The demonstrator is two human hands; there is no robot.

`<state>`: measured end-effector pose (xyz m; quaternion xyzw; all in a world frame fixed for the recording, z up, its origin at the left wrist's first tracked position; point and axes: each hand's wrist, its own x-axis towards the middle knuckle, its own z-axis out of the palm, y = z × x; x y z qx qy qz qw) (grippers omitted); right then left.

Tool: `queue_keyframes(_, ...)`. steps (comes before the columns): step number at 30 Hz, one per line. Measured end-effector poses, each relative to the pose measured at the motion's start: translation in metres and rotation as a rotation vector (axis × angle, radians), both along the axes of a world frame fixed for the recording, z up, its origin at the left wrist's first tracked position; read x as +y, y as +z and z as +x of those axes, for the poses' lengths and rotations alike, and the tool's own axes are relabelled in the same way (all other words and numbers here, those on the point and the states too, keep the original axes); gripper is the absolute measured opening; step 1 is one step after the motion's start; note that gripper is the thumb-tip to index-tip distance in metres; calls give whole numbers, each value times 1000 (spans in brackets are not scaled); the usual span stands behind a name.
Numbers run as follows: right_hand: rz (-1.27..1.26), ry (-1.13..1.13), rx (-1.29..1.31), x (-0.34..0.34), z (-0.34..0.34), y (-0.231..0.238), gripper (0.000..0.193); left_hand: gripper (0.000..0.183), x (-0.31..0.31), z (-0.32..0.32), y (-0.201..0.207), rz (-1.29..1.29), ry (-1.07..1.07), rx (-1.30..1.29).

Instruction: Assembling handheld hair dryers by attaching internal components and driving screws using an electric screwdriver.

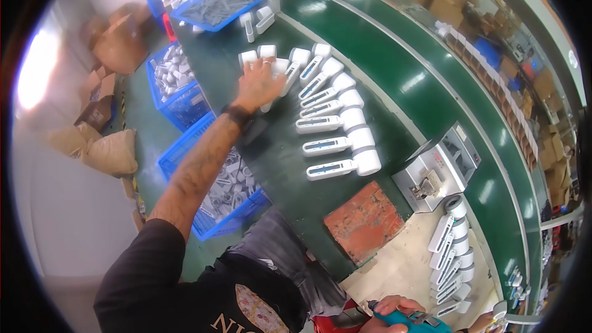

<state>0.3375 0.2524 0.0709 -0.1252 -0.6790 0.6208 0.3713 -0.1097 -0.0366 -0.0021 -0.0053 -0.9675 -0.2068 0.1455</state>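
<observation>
My left hand (259,83) reaches across the green bench, fingers spread over several white appliance bodies with round heads and slim handles. It touches their heads and partly hides them; one handle (266,108) sticks out below the palm. Beside it, a curved row of similar white bodies (320,123) lies with the slotted handle sides up, dark blue strips in the slots. At the lower edge my right hand (394,305) is closed around a teal power tool (407,320) with a dark tip, like an electric screwdriver. The frame edge cuts off its wrist.
Right of the row stand a grey-white metal machine (431,176) and a worn reddish plate (364,222). More white bodies (453,259) line the right side. Blue crates (179,86) of parts stand left; a blue tray (219,3) sits behind. Another person's hand (484,322) shows lower right.
</observation>
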Motion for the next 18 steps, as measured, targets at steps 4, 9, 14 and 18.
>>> queue_keyframes(4,-1,-62,27,-1,5,-5,66,74,17,12,-3,-177,-39,147)
queue_keyframes(9,128,-434,-298,14,59,-80,40,73,-1,6,-7,-212,-19,29)
queue_keyframes(14,10,-53,-143,10,39,-47,30,68,-31,43,1,-215,-23,40)
queue_keyframes(18,-86,-29,7,-3,-2,-14,51,61,-75,98,-3,-56,-19,156)
